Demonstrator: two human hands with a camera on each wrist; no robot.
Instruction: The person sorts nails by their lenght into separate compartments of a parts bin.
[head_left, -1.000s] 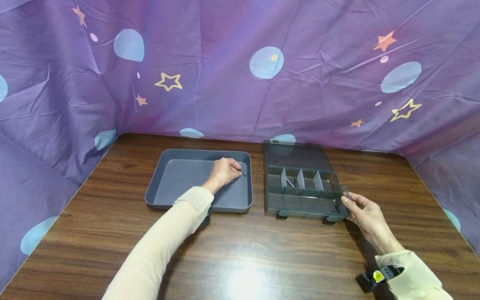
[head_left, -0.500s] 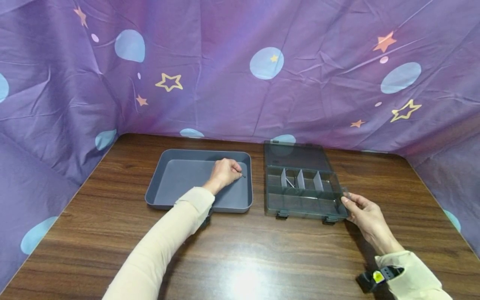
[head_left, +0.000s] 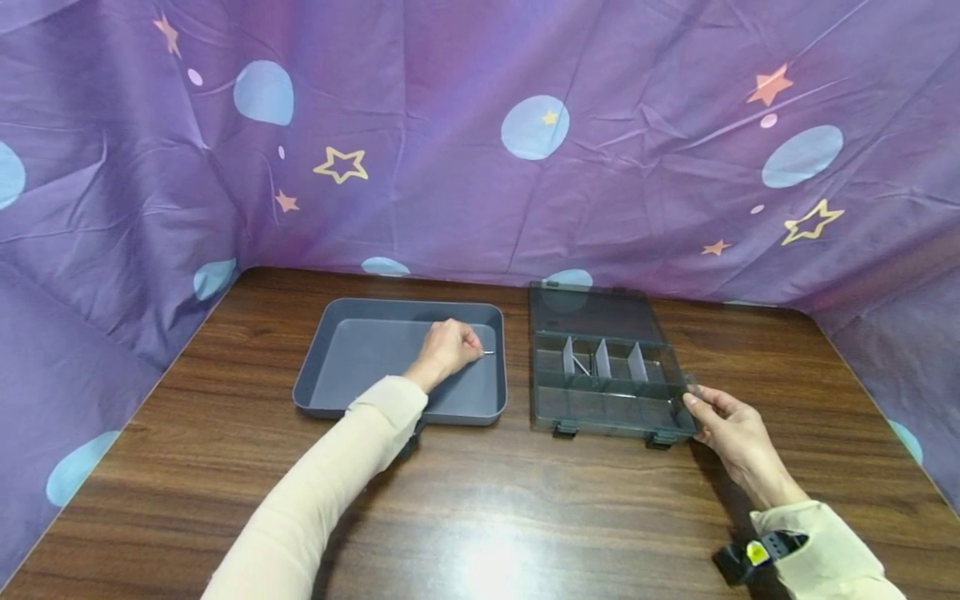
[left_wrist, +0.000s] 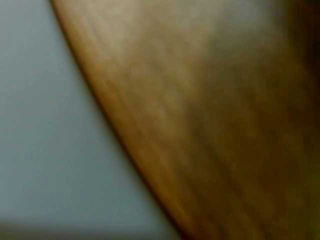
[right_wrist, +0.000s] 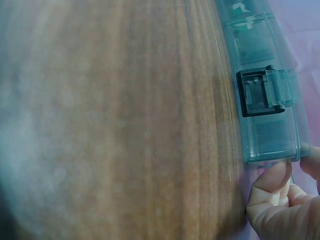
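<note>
In the head view my left hand [head_left: 444,350] is over the right half of a grey tray [head_left: 300,392]. Its thumb and fingertips pinch a small, thin silvery metal piece [head_left: 488,352]; too little shows to tell its kind. To the right lies a smoky clear plastic organizer box [head_left: 600,408] with its lid [head_left: 592,312] folded back. My right hand [head_left: 735,442] grips the box's right side near the front corner, its thumb on the near side. The right wrist view shows the thumb [right_wrist: 272,182] against the end of the box, below a dark latch [right_wrist: 260,92].
White dividers [head_left: 603,358] split the box's back row, and thin metal pieces [head_left: 581,365] lean in one compartment. Two dark latches [head_left: 566,429] hang on its front edge. Wooden table [head_left: 480,500] extends in front; a purple curtain [head_left: 450,167] stands behind. The left wrist view is blurred.
The metal piece in my left fingertips has turned from slanting and dark to nearly level and bright. Both hands, the tray and the box stay nearly where they were.
</note>
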